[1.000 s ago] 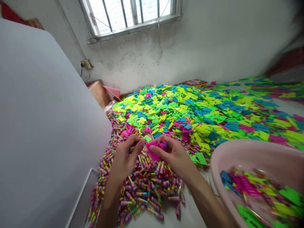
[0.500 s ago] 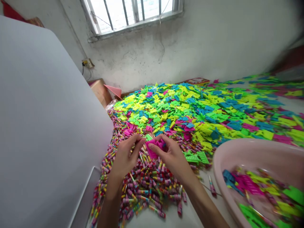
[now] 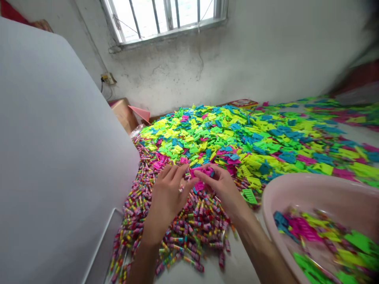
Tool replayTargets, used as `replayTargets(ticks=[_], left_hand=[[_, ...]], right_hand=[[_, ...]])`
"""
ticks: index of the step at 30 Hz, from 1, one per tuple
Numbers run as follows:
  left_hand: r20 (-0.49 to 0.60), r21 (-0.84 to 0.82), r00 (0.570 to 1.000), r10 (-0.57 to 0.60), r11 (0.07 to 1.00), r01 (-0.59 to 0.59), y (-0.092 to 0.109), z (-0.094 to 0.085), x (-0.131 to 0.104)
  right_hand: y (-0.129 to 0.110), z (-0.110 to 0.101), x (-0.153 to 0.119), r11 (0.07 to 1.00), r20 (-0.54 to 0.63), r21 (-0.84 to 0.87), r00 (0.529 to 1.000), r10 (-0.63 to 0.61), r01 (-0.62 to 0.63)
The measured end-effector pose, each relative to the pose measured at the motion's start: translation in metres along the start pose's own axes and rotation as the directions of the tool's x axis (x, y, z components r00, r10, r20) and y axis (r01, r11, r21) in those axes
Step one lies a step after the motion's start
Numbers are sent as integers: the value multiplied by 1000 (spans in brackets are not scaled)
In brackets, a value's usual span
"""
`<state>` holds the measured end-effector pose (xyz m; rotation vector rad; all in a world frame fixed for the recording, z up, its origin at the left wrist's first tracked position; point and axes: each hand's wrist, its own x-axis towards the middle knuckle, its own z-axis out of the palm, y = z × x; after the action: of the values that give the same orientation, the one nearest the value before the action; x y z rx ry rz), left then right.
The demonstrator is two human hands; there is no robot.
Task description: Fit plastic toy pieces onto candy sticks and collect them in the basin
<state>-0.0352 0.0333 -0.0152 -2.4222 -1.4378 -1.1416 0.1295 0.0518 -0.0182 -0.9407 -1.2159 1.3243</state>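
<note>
My right hand grips a bright pink plastic piece between thumb and fingers, above the heap of small striped tubes. Close on its left is my left hand, fingers bent and thumb reaching toward the pink piece. A gap shows between that thumb and the fingers, and no object can be seen in it. Just right of my right hand, a green slatted piece lies at the edge of the heap.
Behind the hands spreads a large pile of yellow, green, blue and pink plastic pieces. A pink basin with mixed pieces stands at the right. A big pale panel fills the left side, and a barred window is above.
My left hand has turned and moved right, its thumb and fingers now apart. My right hand has shifted slightly right and up with the pink piece.
</note>
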Motion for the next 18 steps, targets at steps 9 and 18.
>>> replayTargets(ticks=[9,18], left_hand=[[2,114,1000,18,993,-18,9,-2,-3],[47,88,998,35,995,-39,4,1,-4]], right_hand=[[0,7,-4,999,-15,32,999,-37,38],[5,9,-1,999,-20,47,1000,-16,17]])
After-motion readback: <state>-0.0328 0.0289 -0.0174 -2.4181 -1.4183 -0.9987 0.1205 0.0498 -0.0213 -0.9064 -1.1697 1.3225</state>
